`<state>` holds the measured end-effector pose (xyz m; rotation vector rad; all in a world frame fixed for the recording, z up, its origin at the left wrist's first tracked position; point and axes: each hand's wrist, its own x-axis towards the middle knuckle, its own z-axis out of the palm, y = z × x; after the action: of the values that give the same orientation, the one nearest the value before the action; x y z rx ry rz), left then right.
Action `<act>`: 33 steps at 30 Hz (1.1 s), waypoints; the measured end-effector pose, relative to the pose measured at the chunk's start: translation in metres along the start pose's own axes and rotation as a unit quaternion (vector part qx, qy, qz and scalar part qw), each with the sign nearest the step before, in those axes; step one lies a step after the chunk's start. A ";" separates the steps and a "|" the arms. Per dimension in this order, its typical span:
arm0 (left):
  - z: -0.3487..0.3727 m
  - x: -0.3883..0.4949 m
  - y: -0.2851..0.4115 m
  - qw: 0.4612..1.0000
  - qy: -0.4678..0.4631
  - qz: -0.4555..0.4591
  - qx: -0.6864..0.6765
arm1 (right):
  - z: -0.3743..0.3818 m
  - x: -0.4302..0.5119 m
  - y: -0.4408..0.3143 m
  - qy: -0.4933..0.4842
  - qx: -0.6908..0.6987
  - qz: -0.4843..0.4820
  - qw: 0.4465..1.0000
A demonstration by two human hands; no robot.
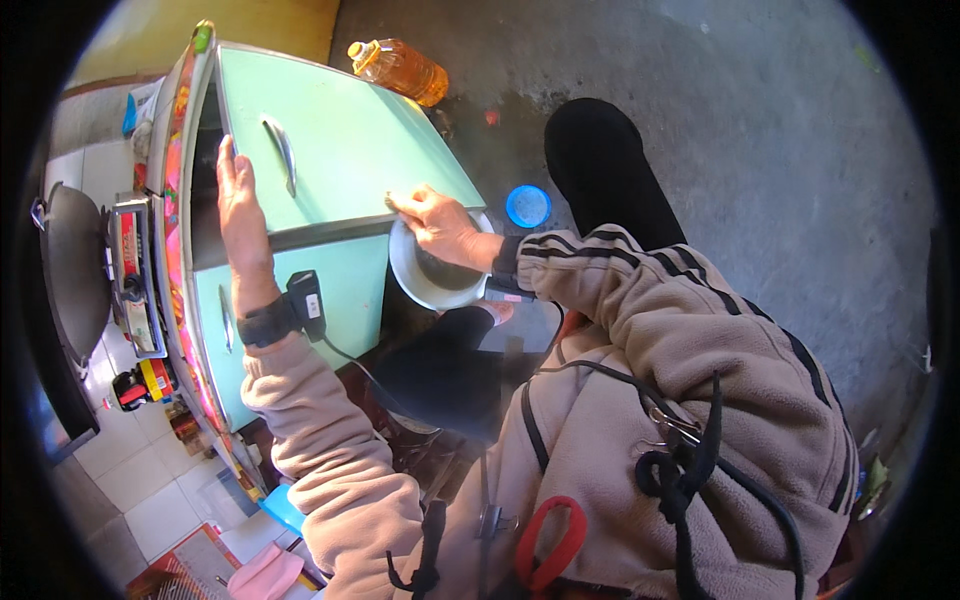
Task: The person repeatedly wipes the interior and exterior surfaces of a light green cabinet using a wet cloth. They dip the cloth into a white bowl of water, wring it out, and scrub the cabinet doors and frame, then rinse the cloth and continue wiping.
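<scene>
Before me stands a cabinet with two pale green doors; the upper one in view, a green door (337,142) with a metal handle (281,154), is ajar. My left hand (244,210) lies flat along that door's edge, fingers extended, gripping nothing visible. Bent at the fingers, my right hand (442,229) has its fingertips against the door's face near its bottom corner. A small dark bit shows at those fingertips; what it is, I cannot tell. Under my right hand is a white basin (405,274) with greyish liquid inside. The second green door (300,330) is partly covered by my left forearm.
A large bottle of amber liquid (401,71) lies beside the cabinet on the concrete floor (765,135). Close to the basin is a round blue lid or dish (528,206). A wok (75,270) and a stove (139,277) are at the left. Cables hang from both wrists.
</scene>
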<state>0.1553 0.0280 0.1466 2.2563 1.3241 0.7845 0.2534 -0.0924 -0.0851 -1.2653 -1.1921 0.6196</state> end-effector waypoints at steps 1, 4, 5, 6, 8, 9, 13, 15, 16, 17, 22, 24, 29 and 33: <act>0.002 -0.001 -0.001 1.000 0.005 0.001 -0.010 | 0.001 0.000 -0.008 0.027 0.017 -0.058 0.998; 0.006 0.000 -0.004 1.000 0.027 0.000 0.009 | 0.006 0.007 -0.040 0.065 0.057 -0.134 0.987; 0.007 0.001 -0.005 0.999 0.031 -0.003 0.012 | 0.006 0.011 -0.048 0.079 0.072 -0.149 0.983; 0.009 0.001 -0.006 1.000 0.031 0.004 -0.001 | 0.006 0.015 -0.054 0.088 0.062 -0.166 0.980; 0.010 0.003 -0.006 0.999 0.040 0.002 0.023 | 0.005 0.020 -0.059 0.098 0.029 -0.181 0.978; 0.010 0.004 -0.006 0.999 0.046 -0.006 0.026 | 0.004 0.021 -0.058 0.101 0.012 -0.191 0.976; 0.010 0.003 -0.003 0.999 0.031 -0.011 0.017 | -0.001 0.018 -0.052 0.108 -0.067 -0.159 0.979; 0.010 0.004 0.002 0.999 0.028 -0.018 0.001 | -0.001 0.019 -0.057 0.105 -0.066 -0.169 0.978; 0.011 0.003 0.004 0.999 0.029 -0.019 -0.020 | 0.000 0.022 -0.063 0.110 -0.060 -0.177 0.976; 0.011 0.003 0.006 0.997 0.030 -0.055 -0.048 | 0.000 0.026 -0.069 0.095 -0.065 -0.151 0.982; 0.001 -0.010 0.002 0.931 -0.028 -0.119 -0.345 | 0.005 0.048 -0.088 0.147 -0.039 -0.260 0.954; -0.006 -0.024 -0.010 0.937 0.028 -0.092 -0.337 | 0.001 0.042 -0.083 0.128 -0.048 -0.236 0.962; -0.011 -0.088 -0.062 0.914 0.087 -0.106 -0.382 | -0.005 0.030 -0.074 0.096 -0.071 -0.187 0.975; 0.007 -0.130 -0.102 0.889 0.104 -0.178 -0.408 | 0.003 0.051 -0.087 0.139 -0.035 -0.266 0.953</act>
<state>0.0427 -0.0395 0.0462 1.2559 1.1367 1.1834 0.2461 -0.0686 0.0123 -0.9857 -1.2512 0.0006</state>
